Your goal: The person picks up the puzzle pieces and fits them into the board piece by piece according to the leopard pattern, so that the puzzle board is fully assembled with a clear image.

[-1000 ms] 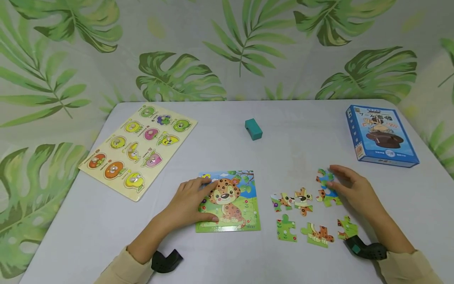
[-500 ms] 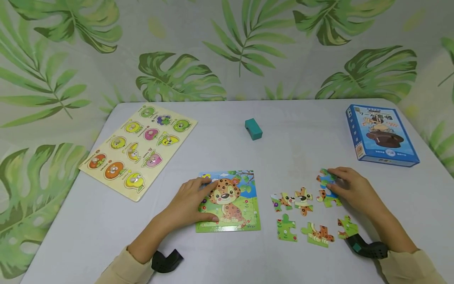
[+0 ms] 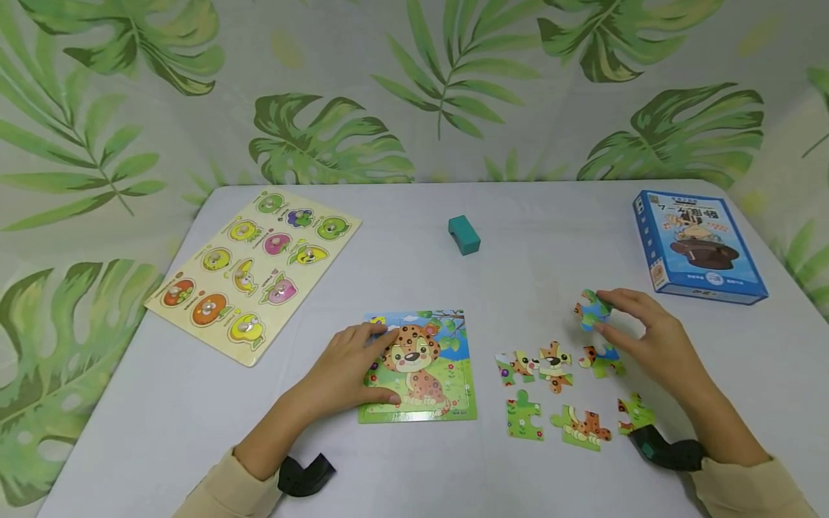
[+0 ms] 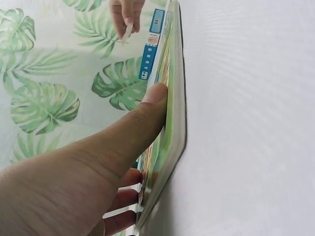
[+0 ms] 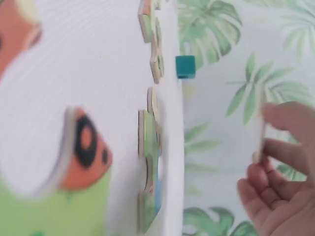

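The right hand (image 3: 648,337) has lifted one puzzle piece (image 3: 591,311) since the earlier frame, when it lay against a neighbouring piece. Now a gap shows between them, and the right wrist view shows the lifted one clear of the table. Thumb and fingers pinch it, parted only by its thickness. The left hand (image 3: 352,363) has stayed put: thumb and fingers spread apart, resting on one picture board (image 3: 456,399) with a cartoon leopard, gripping nothing.

Six loose pieces (image 3: 524,421) seem to lie on the table: one just below the pinched piece, two to the left of that one, and three in a row nearer the person. Beyond the left hand, to its left, is one fruit board (image 3: 275,319) bearing twelve fruits. One green block (image 3: 464,235) sits well beyond both hands, between them; one blue box (image 3: 702,241) lies beyond the right hand.
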`<action>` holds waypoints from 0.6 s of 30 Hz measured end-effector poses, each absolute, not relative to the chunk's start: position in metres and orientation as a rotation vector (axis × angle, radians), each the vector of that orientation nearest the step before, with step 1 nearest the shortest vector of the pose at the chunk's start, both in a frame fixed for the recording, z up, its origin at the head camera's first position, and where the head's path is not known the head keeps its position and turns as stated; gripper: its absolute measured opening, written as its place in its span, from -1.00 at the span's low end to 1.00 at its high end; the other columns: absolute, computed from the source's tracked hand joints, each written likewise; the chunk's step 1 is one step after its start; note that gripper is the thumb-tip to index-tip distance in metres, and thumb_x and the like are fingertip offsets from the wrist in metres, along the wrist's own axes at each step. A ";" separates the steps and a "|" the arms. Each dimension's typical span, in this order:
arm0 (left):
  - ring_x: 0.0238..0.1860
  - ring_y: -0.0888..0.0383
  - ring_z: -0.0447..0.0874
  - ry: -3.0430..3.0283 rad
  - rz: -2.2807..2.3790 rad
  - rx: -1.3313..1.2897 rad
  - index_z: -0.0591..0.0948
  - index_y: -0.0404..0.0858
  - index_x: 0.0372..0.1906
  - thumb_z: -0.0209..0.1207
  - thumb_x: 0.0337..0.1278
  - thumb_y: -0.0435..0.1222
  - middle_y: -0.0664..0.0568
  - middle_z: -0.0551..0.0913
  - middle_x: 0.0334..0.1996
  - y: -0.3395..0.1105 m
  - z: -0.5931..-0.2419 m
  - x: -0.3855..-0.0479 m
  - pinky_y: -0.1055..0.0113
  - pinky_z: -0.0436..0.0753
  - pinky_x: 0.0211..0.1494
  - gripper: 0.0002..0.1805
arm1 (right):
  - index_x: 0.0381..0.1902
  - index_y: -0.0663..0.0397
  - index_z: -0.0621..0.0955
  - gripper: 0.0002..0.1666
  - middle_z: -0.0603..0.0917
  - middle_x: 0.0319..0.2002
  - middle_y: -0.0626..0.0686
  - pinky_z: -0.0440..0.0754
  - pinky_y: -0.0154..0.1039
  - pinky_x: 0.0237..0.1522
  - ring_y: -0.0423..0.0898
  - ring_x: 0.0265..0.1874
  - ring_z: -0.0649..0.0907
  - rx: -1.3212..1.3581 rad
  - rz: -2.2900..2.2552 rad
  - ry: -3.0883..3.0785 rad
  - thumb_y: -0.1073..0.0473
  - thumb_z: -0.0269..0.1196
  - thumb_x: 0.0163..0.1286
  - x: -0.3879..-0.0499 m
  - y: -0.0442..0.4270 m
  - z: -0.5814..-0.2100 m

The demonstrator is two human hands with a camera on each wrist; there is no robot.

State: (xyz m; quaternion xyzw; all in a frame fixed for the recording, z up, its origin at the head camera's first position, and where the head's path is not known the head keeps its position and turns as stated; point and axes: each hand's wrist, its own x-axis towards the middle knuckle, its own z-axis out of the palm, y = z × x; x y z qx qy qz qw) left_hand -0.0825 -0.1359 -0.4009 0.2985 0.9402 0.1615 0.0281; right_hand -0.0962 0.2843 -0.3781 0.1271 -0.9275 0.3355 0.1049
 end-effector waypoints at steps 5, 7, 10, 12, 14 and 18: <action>0.14 -0.06 0.23 2.928 0.458 0.942 0.32 -0.24 0.27 0.21 -0.33 0.30 -0.10 0.31 0.14 -0.135 -0.400 -0.083 0.08 0.22 0.16 0.02 | 0.12 0.08 0.49 -0.40 0.44 0.04 0.06 0.19 -0.67 -0.03 -0.41 0.06 0.31 0.552 1.052 -2.640 0.34 0.33 0.06 -0.096 0.255 -0.359; 0.14 -0.06 0.24 2.947 0.431 0.936 0.33 -0.25 0.25 0.20 -0.33 0.31 -0.09 0.33 0.12 -0.133 -0.400 -0.083 0.08 0.22 0.16 0.01 | 0.11 0.11 0.49 -0.37 0.45 0.03 0.05 0.23 -0.65 -0.02 -0.39 0.05 0.34 0.655 1.061 -2.606 0.39 0.34 0.01 -0.096 0.241 -0.351; 0.12 -0.05 0.25 2.976 0.415 0.920 0.36 -0.26 0.23 0.18 -0.30 0.32 -0.09 0.34 0.09 -0.130 -0.399 -0.083 0.08 0.19 0.17 -0.01 | 0.08 0.16 0.51 -0.37 0.46 0.01 0.04 0.27 -0.61 -0.01 -0.28 0.03 0.39 0.800 1.067 -2.569 0.43 0.35 -0.03 -0.099 0.220 -0.345; 0.12 -0.06 0.25 2.985 0.426 0.909 0.37 -0.29 0.21 0.17 -0.28 0.31 -0.11 0.35 0.07 -0.127 -0.399 -0.083 0.08 0.16 0.19 -0.02 | 0.06 0.19 0.51 -0.39 0.46 0.00 0.03 0.30 -0.56 0.01 -0.19 0.01 0.43 0.888 1.084 -2.549 0.43 0.35 -0.03 -0.102 0.205 -0.345; 0.14 -0.06 0.23 2.975 0.455 0.904 0.36 -0.35 0.20 0.16 -0.24 0.30 -0.13 0.34 0.08 -0.123 -0.400 -0.083 0.11 0.15 0.23 -0.02 | 0.05 0.21 0.51 -0.41 0.47 -0.01 0.03 0.34 -0.51 0.00 -0.11 0.00 0.45 0.965 1.117 -2.541 0.42 0.35 -0.01 -0.105 0.191 -0.350; 0.22 -0.03 0.17 2.922 0.516 0.881 0.29 -0.44 0.21 0.12 -0.14 0.26 -0.17 0.27 0.18 -0.118 -0.403 -0.082 0.19 0.20 0.24 -0.02 | 0.05 0.21 0.52 -0.45 0.46 -0.02 0.04 0.44 -0.34 -0.04 -0.06 0.00 0.44 1.056 1.133 -2.596 0.33 0.35 0.03 -0.111 0.165 -0.363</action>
